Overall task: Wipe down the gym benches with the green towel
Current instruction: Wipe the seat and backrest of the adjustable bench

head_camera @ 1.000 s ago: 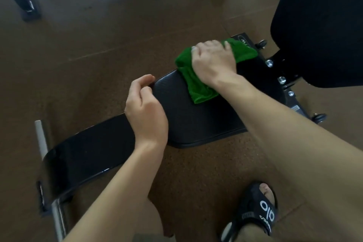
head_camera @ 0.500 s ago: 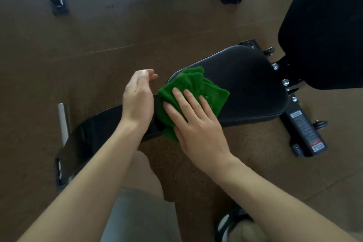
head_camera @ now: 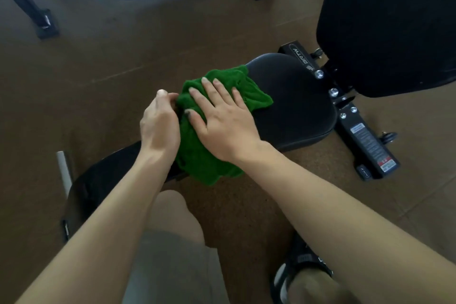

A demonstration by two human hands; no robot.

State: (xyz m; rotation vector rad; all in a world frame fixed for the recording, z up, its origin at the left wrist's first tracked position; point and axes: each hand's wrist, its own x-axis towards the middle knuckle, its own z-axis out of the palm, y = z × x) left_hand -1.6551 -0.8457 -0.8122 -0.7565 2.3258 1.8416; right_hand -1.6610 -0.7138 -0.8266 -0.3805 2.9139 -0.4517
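Here the right hand (head_camera: pixel 222 118) lies flat, fingers spread wide, pressing the green towel (head_camera: pixel 209 128) onto the black seat pad (head_camera: pixel 296 106) at the centre of the frame, while the left hand (head_camera: pixel 160 123) pinches the towel's left edge between curled fingers. To wipe well, keep the palm's weight even and sweep toward the bare pad at right, the cloth bunched underneath. The towel sits under the right grip, draping over the pad's lower edge.
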